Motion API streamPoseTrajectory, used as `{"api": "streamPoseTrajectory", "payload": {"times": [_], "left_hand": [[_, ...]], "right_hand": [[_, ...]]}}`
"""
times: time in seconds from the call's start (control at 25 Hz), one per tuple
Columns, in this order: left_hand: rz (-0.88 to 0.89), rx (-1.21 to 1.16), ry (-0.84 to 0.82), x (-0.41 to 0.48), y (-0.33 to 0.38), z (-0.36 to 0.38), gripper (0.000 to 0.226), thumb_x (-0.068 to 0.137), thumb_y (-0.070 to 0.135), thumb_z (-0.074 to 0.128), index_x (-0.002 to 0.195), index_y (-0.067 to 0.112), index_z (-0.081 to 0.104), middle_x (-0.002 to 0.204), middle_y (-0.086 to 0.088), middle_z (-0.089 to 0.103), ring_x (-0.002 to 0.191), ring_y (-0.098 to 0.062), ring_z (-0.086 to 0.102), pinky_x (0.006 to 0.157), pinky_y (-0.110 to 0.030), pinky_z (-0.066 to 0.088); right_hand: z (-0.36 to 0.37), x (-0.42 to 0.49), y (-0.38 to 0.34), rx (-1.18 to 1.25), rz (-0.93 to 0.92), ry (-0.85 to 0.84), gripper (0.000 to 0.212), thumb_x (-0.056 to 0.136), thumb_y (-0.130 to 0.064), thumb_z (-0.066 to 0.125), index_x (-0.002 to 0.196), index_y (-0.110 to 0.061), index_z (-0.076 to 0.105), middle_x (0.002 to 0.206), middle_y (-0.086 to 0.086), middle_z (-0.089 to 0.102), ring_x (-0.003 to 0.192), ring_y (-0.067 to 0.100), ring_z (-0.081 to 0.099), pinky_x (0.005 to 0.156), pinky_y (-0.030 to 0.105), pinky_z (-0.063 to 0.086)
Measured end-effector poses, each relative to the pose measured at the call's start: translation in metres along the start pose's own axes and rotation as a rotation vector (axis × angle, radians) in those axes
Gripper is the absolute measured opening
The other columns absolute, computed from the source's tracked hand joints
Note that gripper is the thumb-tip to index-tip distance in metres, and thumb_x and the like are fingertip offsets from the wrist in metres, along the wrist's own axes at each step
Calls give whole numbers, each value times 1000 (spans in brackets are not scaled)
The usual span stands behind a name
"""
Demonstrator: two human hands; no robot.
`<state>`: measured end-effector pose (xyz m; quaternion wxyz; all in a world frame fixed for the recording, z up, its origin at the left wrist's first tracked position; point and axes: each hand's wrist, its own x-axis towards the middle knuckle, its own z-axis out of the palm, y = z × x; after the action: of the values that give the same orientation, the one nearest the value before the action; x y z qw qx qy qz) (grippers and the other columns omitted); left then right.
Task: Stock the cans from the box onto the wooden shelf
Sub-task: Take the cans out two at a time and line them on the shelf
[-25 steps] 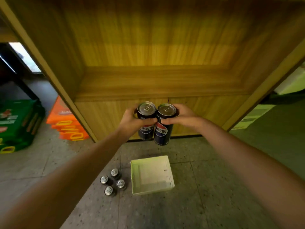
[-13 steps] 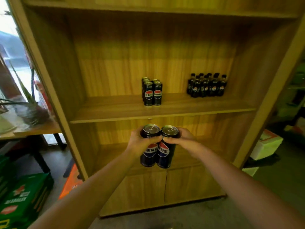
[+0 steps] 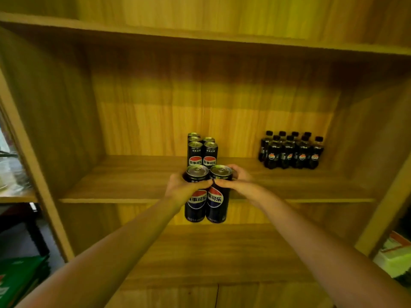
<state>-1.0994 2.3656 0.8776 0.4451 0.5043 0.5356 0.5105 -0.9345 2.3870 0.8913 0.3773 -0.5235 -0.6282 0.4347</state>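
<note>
I hold two tall black cola cans upright, side by side, in front of the wooden shelf [image 3: 124, 181]. My left hand [image 3: 180, 190] grips the left can [image 3: 196, 207] near its top. My right hand [image 3: 239, 183] grips the right can [image 3: 216, 207] the same way. Both cans hang just before the shelf board's front edge, their lids above board level. Right behind them several matching cans [image 3: 202, 152] stand in a tight group on the board. The box is out of view.
A cluster of small dark bottles [image 3: 291, 152] stands at the right of the same board. Another board [image 3: 200, 252] lies below and one [image 3: 200, 36] above. Green crates [image 3: 20, 283] sit at lower left, a pale carton [image 3: 395, 256] at lower right.
Both hands have lifted the two cans from near floor level up to the shelf board, close to the standing cans. My view has tilted up, so the floor box and loose cans are gone from sight.
</note>
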Motion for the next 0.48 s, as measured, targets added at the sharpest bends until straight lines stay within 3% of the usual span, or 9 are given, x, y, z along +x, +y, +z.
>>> {"api": "streamPoseTrajectory", "payload": {"times": [0.08, 0.24, 0.48], "left_hand": [[3, -9, 41, 29, 0, 6, 54, 63, 13, 82, 112, 10, 61, 104, -1, 66, 82, -11, 62, 68, -21, 47], [11, 12, 100, 81, -2, 11, 58, 63, 13, 82, 116, 9, 59, 116, -9, 66, 93, -17, 60, 81, -29, 47], [34, 13, 113, 132, -12, 13, 59, 64, 14, 82, 118, 10, 59, 118, -10, 65, 97, -18, 60, 82, -31, 47]], "right_hand": [[-5, 34, 2, 30, -11, -19, 60, 72, -13, 73, 125, -14, 46, 135, 7, 50, 120, 21, 46, 94, 32, 39], [-11, 90, 8, 73, -42, -62, 64, 71, -11, 74, 128, -11, 44, 135, 9, 51, 120, 20, 48, 95, 30, 40], [-10, 141, 19, 47, -8, -66, 69, 72, -11, 73, 132, -12, 40, 140, 10, 45, 128, 25, 42, 95, 30, 36]]}}
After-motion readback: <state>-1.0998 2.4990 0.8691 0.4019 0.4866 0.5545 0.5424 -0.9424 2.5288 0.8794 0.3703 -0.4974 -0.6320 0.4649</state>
